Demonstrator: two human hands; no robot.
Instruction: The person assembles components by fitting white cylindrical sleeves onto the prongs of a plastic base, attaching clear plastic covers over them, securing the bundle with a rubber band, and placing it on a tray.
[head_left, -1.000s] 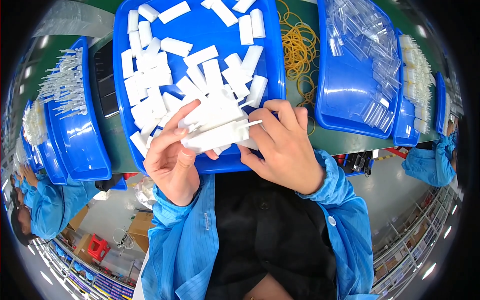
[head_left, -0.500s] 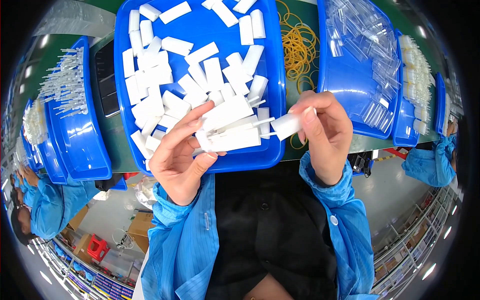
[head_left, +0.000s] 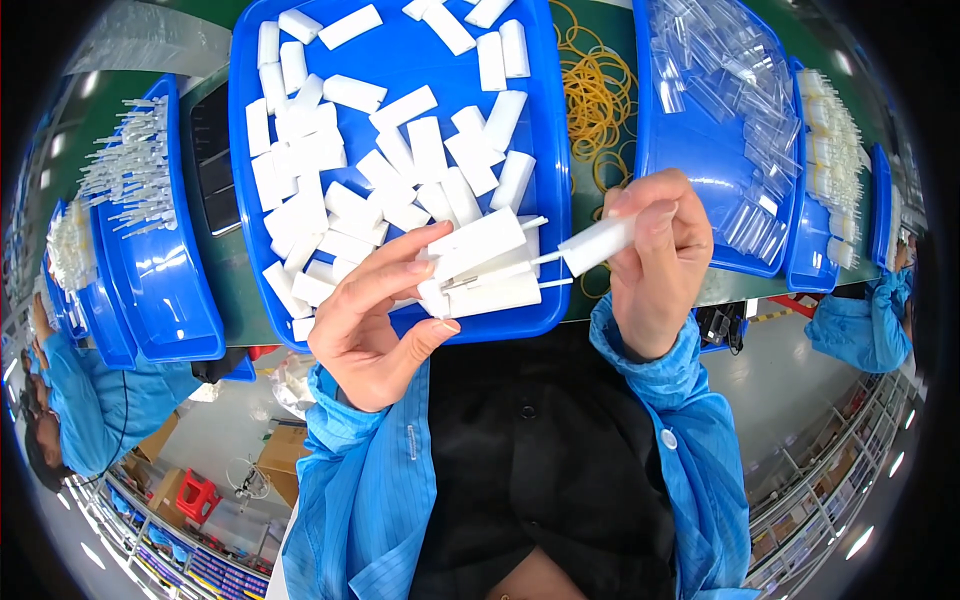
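My left hand [head_left: 372, 325] is closed around a bundle of white block-like pieces [head_left: 490, 290] with thin white rods sticking out to the right. Between the thumb and fingers of my right hand [head_left: 660, 265] is a single white block-like piece [head_left: 598, 245], tilted up to the right. Its lower left end meets one rod's tip; whether the rod enters it cannot be made out. Both hands are over the near right part of a large blue tray [head_left: 400, 20], which bears many loose white pieces [head_left: 385, 180] of the same shape.
Yellow rubber bands [head_left: 600, 95] lie right of the tray. Beyond them, a blue bin [head_left: 680, 230] holds clear plastic tubes [head_left: 730, 70]. Blue trays [head_left: 165, 290] with thin white rods [head_left: 130, 165] stand to the left, beside a dark flat object [head_left: 215, 160]. People in blue sleeves [head_left: 120, 400] sit at both sides.
My right hand has shifted slightly right, and its white piece is now tilted and shows more of its length. The bundle in my left hand has moved a little right and down.
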